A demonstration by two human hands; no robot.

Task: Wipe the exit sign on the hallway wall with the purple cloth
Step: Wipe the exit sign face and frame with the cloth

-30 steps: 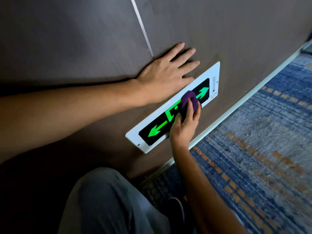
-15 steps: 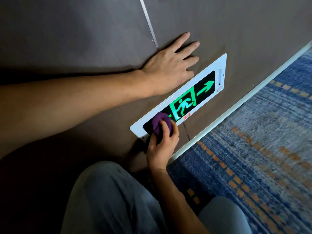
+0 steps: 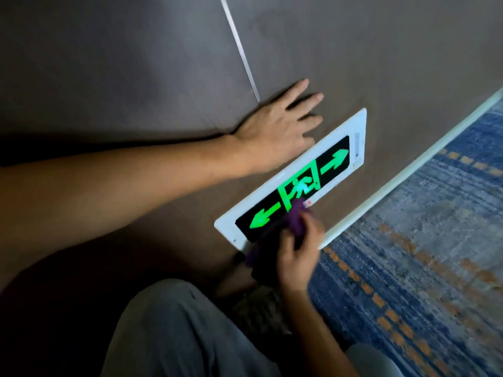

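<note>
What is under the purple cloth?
The purple cloth, gripped by the right hand, covers the exit sign's lower edge near the middle. Both green arrows and the running figure show; the covered part cannot be seen.

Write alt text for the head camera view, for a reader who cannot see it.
A person's right hand holds a bunched purple cloth against the lower edge of a lit green exit sign set low on a dark wall. The left hand lies flat on the wall just above the sign. Blue patterned carpet lies to the right.

Dim brown wall panels (image 3: 136, 77) — pale skirting (image 3: 408, 170), blue-and-orange patterned carpet (image 3: 422, 268).
</note>
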